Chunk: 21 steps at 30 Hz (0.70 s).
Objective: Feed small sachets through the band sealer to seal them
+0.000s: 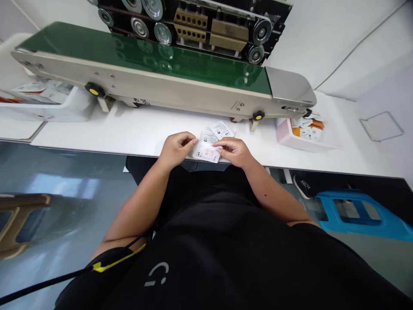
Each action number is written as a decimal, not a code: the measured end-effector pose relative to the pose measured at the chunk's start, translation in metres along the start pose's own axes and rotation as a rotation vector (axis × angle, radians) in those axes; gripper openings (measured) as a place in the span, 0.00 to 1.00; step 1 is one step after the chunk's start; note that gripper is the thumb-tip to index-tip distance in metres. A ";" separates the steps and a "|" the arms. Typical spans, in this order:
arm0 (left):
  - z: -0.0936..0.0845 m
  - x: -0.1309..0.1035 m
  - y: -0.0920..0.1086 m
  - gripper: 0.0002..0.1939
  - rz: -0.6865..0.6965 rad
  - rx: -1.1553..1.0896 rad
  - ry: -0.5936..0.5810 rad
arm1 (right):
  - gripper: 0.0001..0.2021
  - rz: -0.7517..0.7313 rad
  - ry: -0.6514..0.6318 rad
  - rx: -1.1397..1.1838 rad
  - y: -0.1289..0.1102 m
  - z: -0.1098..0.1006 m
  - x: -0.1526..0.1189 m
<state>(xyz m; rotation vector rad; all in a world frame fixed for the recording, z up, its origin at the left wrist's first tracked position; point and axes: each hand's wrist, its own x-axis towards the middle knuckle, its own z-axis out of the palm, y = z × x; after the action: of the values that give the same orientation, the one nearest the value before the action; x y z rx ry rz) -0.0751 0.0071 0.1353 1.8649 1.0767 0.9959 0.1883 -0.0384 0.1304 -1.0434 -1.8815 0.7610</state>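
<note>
Between my hands is a small white printed sachet (205, 153) with reddish markings, held at the table's front edge. My left hand (177, 148) pinches its upper left corner between thumb and fingers. On the right side, my right hand (236, 152) has thumb and fingertips closed on the same sachet. Just behind it, partly covered, a second printed sachet (209, 137) lies on the white table. Another white sachet (221, 129) with black print rests beyond that one, slightly turned.
A sealing machine (206, 30) with a green conveyor belt (90, 47) spans the table (142, 133). At right stands a white bin (290, 140) of white and orange sachets; another filled bin (77, 105) is at left. A blue stool (364, 215) and brown stool (19, 215) flank me.
</note>
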 end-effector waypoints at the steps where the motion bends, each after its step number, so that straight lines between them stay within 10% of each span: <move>1: 0.000 0.000 0.000 0.16 0.004 0.014 0.003 | 0.11 -0.004 -0.001 0.000 0.000 0.000 0.000; 15: -0.005 0.000 0.002 0.17 0.061 0.085 -0.098 | 0.22 0.166 -0.082 0.019 -0.001 0.004 -0.002; 21: -0.010 0.001 0.002 0.16 0.074 0.021 -0.124 | 0.15 0.105 -0.308 -0.218 -0.040 -0.050 0.030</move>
<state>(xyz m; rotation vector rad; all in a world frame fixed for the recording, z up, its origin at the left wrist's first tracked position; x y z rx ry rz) -0.0830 0.0093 0.1413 1.9683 0.9551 0.9008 0.2083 -0.0253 0.1977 -1.2239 -2.2255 0.8278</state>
